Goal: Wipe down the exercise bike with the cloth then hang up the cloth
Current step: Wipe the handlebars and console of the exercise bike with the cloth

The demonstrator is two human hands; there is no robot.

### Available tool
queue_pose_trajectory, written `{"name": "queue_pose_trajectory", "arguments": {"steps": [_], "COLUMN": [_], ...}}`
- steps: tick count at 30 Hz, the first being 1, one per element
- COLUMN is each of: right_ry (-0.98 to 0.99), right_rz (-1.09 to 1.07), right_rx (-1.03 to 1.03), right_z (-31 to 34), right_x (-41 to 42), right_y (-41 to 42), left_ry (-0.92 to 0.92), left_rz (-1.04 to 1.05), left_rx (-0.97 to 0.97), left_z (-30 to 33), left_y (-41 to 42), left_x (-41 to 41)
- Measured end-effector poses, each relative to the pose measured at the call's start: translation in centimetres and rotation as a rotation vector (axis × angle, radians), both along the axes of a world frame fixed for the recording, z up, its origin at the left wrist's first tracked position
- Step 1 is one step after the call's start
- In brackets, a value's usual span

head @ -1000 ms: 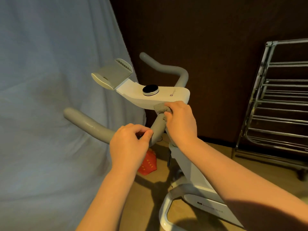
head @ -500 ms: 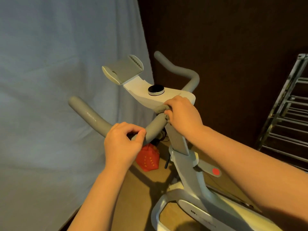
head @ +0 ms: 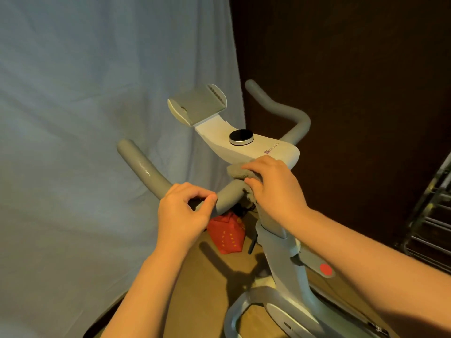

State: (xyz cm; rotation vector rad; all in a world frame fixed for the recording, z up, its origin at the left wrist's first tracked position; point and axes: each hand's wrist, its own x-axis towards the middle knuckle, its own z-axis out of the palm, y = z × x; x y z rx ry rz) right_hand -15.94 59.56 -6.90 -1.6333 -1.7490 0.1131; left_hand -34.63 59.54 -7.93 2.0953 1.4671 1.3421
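right hand (head: 275, 189) has slid the cloth (head: 238, 172) up under the console (head: 246, 147), fingers clamped on it; left hand (head: 185, 211) still grips the handlebar (head: 146, 169); wiping's barely started

- The white console (head: 246, 145) of my exercise bike (head: 280, 252) carries a small purple logo with grey lettering (head: 272, 149); too blurred to read.
- No other text is legible.
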Motion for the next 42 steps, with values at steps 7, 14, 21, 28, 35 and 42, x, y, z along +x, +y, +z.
{"name": "queue_pose_trajectory", "arguments": {"steps": [7, 14, 21, 28, 35, 42], "right_ry": [-0.036, -0.042, -0.032, -0.016, -0.064, -0.015], "right_rz": [-0.111, -0.129, -0.119, -0.105, -0.166, -0.25], "right_rx": [0.006, -0.055, -0.028, -0.072, -0.019, -0.034], "right_z": [0.0, 0.9, 0.6, 1.1, 0.5, 1.0], "right_x": [-1.2, 0.2, 0.9, 0.3, -2.0, -1.5], "right_y": [0.3, 2.3, 2.0, 1.6, 0.6, 1.5], "left_ry": [-0.009, -0.007, 0.004, 0.016, -0.001, 0.004], "left_rz": [0.013, -0.003, -0.033, -0.057, -0.077, -0.092], "left_rx": [0.005, 0.004, 0.012, 0.025, 0.044, 0.044], "left_z": [-0.2, -0.1, -0.1, -0.3, -0.4, -0.4], "left_y": [0.1, 0.3, 0.4, 0.4, 0.4, 0.6], "left_x": [0.1, -0.1, -0.3, -0.4, -0.5, -0.6]}}
